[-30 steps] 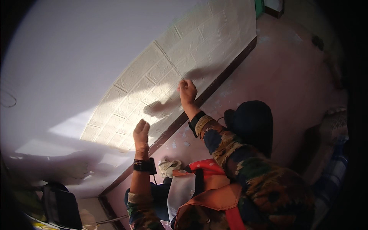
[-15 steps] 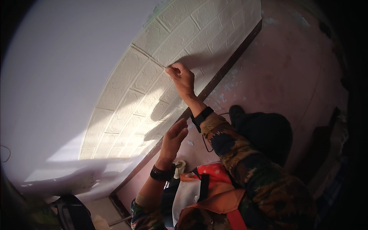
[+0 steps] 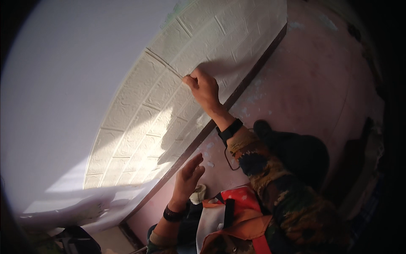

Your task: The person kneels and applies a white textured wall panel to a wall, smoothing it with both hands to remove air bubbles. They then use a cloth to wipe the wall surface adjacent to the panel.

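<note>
A cream foam wall panel (image 3: 127, 139) with a raised brick pattern covers the lower wall, a seam (image 3: 165, 65) running across it toward my right hand. My right hand (image 3: 202, 86) is at that seam with thumb and fingers curled together; whatever the fingertips hold is too small to make out. Lower down, my left hand (image 3: 188, 178) is open in front of the dark baseboard (image 3: 253, 76), fingers extended and close together, holding nothing.
Plain white wall (image 3: 55, 106) borders the panel. A worn pink floor (image 3: 304, 84) lies right of the baseboard. My dark-clad knee (image 3: 300, 152), an orange-and-red apron or bag (image 3: 241, 220) and a pale crumpled cloth (image 3: 198, 192) sit low in view. A black object (image 3: 78, 241) is at bottom left.
Since a second ago my right hand has moved up and left along the seam, its fingers curling. My left hand went right, then dropped lower, away from the panel's middle.
</note>
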{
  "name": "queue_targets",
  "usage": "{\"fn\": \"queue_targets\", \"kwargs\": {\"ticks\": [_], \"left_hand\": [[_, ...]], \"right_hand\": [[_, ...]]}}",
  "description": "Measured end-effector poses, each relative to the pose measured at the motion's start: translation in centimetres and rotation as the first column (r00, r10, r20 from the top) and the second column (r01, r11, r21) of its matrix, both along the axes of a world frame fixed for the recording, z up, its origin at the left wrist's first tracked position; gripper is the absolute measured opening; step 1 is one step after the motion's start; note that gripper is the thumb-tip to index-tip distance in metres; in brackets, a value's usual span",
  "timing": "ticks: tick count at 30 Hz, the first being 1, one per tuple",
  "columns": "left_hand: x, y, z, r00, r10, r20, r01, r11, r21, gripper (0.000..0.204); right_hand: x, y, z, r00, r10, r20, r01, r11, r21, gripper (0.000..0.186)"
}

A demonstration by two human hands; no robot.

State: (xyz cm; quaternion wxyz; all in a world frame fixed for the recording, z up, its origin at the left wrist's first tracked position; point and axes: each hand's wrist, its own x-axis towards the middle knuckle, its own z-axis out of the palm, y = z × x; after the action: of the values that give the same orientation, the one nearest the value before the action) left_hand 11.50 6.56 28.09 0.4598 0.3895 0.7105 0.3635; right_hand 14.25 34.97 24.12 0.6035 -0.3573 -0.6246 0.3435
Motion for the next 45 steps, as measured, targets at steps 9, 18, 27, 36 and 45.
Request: {"fn": "queue_targets", "kwargs": {"ticks": [9, 18, 27, 36, 45], "left_hand": [[1.1, 0.0, 0.2, 0.997, -0.001, -0.075, 0.004, 0.999, 0.045, 0.048], [1.1, 0.2, -0.4, 0.994, -0.002, -0.105, 0.008, 0.998, 0.057, 0.050], [1.3, 0.6, 0.7, 0.941, -0.073, -0.331, 0.115, 0.987, 0.111, 0.051], [1.2, 0.6, 0.8, 0.934, -0.080, -0.349, 0.128, 0.985, 0.116, 0.050], [1.8, 0.1, 1.2, 0.905, -0.110, -0.411, 0.161, 0.983, 0.091, 0.052]], "right_hand": [[0.6, 0.4, 0.8, 0.961, 0.239, -0.141, -0.263, 0.946, -0.187, 0.024], [0.4, 0.5, 1.0, 0.992, 0.089, 0.085, -0.083, 0.994, -0.074, 0.024], [0.5, 0.5, 1.0, 0.956, 0.231, -0.183, -0.257, 0.957, -0.136, 0.021], [0.4, -0.1, 2.1, 0.996, 0.035, 0.080, -0.031, 0.999, -0.043, 0.024], [0.1, 0.3, 3.8, 1.000, -0.001, 0.016, 0.001, 0.999, 0.042, 0.025]]}}
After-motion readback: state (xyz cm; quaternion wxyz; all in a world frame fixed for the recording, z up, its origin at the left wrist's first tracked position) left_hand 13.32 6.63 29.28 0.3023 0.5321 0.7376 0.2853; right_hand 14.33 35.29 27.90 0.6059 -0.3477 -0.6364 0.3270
